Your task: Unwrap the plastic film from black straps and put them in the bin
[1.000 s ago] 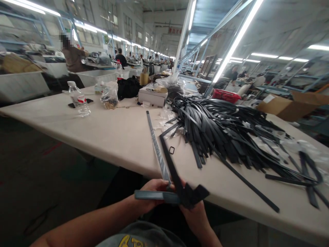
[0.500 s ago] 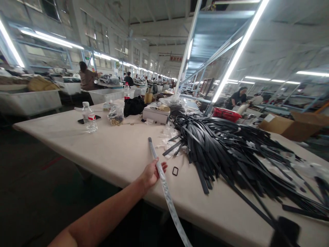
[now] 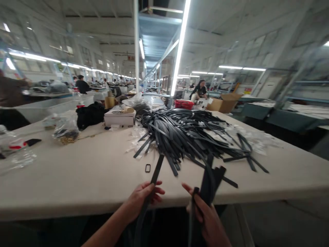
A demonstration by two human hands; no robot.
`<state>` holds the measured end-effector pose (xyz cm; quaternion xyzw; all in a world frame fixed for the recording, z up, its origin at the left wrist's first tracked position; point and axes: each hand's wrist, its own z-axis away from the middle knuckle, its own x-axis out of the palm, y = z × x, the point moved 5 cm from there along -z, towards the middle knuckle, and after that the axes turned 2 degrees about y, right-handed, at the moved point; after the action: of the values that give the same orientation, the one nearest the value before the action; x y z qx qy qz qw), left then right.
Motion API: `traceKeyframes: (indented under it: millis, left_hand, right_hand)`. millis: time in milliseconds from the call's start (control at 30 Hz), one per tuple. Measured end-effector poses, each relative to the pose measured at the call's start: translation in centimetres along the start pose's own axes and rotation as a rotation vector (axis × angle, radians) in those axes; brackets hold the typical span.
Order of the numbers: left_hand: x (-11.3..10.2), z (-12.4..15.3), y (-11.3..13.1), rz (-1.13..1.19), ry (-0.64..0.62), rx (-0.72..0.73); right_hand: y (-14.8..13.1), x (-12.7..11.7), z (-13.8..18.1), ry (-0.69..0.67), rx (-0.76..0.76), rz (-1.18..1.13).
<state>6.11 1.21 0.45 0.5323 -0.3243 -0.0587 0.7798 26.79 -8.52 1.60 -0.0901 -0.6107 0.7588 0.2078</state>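
Near the table's front edge, my left hand [image 3: 144, 196] pinches a black strap [image 3: 157, 168] between thumb and fingers, its short end pointing up and away from me. To the right, my right hand [image 3: 205, 214] is closed round several black straps [image 3: 214, 180], whose ends fan out above the fingers; one strap end [image 3: 195, 190] sticks up by the thumb. The lower lengths hang out of sight below the edge. Beyond my left hand a small black rectangular ring buckle [image 3: 147, 168] lies on the table. A large heap of black straps [image 3: 174, 132] spreads behind it.
On the beige table [image 3: 77, 181] stand a white box [image 3: 120, 118], a black cloth bundle [image 3: 89, 115], a bag of brass-coloured parts [image 3: 66, 132] and a clear bottle [image 3: 19, 147]. A red basket [image 3: 184, 104] and a cardboard box [image 3: 224, 103] are farther back. Several people work beyond.
The view has swung right. My right hand has come into view with several straps. The strap in my left hand showed a pale, shiny face before and looks black now.
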Motion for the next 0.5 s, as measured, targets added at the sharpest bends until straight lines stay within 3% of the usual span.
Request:
traceKeyframes:
  millis: [100,233,400,500]
  left_hand:
    - [1.8,1.1,-1.7,-0.2,-0.144,-0.061]
    - [3.4,1.7,-1.5,-0.361,-0.28,-0.087]
    - [4.9,1.0,0.3,-0.522,-0.159,0.254]
    - [5.6,0.3,-0.8,-0.589,-0.082,0.292]
  right_hand:
    - [-0.7,3.0,-2.1,-0.088,-0.023,-0.197]
    - [-1.0,4.9,-3.5,-0.143,-0.145,-0.134]
    - [-0.8,5.3,-2.9,-0.125,-0.182,-0.049]
    - [-1.4,5.2,-1.9,-0.136,-0.203,0.043]
